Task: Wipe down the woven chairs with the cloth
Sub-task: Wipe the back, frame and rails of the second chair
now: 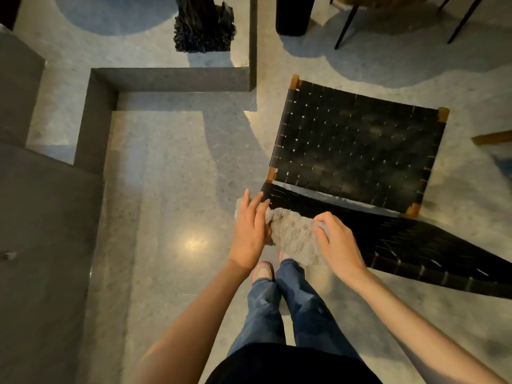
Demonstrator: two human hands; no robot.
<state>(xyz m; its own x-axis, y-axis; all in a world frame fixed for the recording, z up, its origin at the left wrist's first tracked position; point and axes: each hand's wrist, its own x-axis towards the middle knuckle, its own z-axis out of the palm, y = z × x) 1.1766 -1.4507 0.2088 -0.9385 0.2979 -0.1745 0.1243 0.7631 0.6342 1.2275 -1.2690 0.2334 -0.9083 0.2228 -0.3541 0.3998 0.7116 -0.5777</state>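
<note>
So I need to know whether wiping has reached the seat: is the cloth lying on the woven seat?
No, both hands hold the cloth at the chair's backrest, off the seat.

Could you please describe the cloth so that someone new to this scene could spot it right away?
Find the black woven chair on the pale floor. At the top edge of its backrest, nearest the person, both hands bunch the cloth. It is the only fuzzy, grey-beige thing there, against dark straps.
</note>
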